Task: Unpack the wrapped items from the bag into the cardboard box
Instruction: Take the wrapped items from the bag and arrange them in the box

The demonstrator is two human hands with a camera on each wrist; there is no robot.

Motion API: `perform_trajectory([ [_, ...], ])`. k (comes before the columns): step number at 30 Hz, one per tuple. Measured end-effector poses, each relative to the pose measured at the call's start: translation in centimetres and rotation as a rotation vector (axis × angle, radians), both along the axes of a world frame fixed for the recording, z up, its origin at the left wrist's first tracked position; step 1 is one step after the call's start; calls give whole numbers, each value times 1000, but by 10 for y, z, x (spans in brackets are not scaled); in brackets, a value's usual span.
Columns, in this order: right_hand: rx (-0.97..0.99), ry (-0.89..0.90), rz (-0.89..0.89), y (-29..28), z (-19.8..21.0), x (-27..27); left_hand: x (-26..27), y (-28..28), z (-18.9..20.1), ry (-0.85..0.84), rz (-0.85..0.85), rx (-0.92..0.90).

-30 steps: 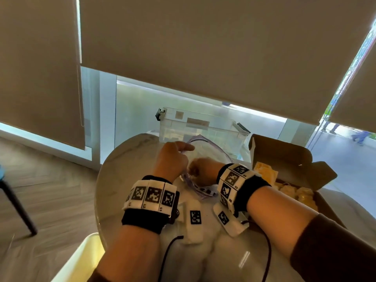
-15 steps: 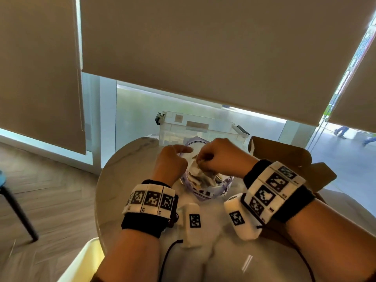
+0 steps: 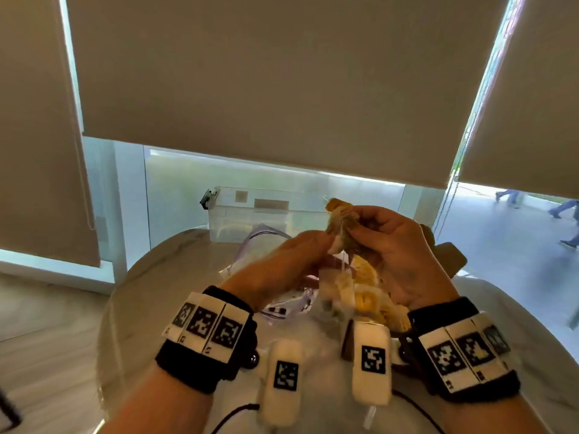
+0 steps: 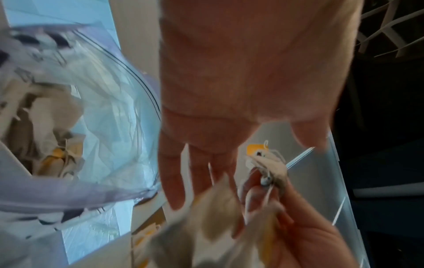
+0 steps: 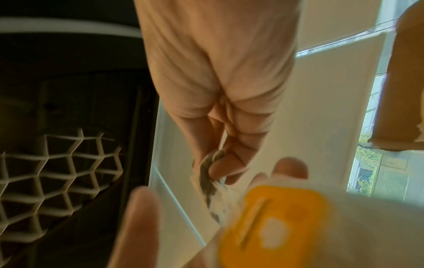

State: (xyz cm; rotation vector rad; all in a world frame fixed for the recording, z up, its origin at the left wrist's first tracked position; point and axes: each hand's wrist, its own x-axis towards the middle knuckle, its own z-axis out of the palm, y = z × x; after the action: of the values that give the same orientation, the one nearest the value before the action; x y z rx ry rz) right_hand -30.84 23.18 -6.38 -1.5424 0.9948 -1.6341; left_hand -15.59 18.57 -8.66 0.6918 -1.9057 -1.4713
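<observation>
A bunch of paper-wrapped tea bags [image 3: 342, 225] with strings and yellow tags [image 5: 275, 224] hangs in the air above the table. My right hand [image 3: 360, 234] pinches the top of the bunch between thumb and fingers [image 5: 229, 161]. My left hand [image 3: 316, 244] is beside it with fingers [image 4: 172, 181] straight, their tips touching the bunch. More tea bags [image 3: 340, 289] dangle below on strings. The clear zip bag [image 3: 264, 242] lies behind my left hand, with wrapped items [image 4: 57, 157] still inside. The cardboard box [image 3: 451, 258] stands at the right, mostly hidden by my right hand.
A clear plastic storage bin [image 3: 266, 211] stands at the far edge of the round marble table [image 3: 163, 277]. Roller blinds and a window fill the background. A chair leg [image 3: 9, 411] shows at the lower left.
My right hand has drawn a bunch of tea bags out of the zip bag and lifted it up and right. My left hand left the bag's rim and rose to the bunch.
</observation>
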Motion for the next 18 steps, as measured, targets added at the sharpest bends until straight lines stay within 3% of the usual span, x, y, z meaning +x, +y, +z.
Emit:
perform_trajectory([
  [3, -13, -111, -25, -1, -1, -14, -7, 5, 5, -165, -68, -159],
  [6, -29, -173, -45, -1, -3, -27, -15, -4, 10, -211, -24, -166],
  [12, -5, -128, -137, 1, -14, -45, -24, -15, 9, 212, -29, 162],
  [18, -23, 169, -213, 0, -16, -40, -32, -12, -7, 340, 1, 343],
])
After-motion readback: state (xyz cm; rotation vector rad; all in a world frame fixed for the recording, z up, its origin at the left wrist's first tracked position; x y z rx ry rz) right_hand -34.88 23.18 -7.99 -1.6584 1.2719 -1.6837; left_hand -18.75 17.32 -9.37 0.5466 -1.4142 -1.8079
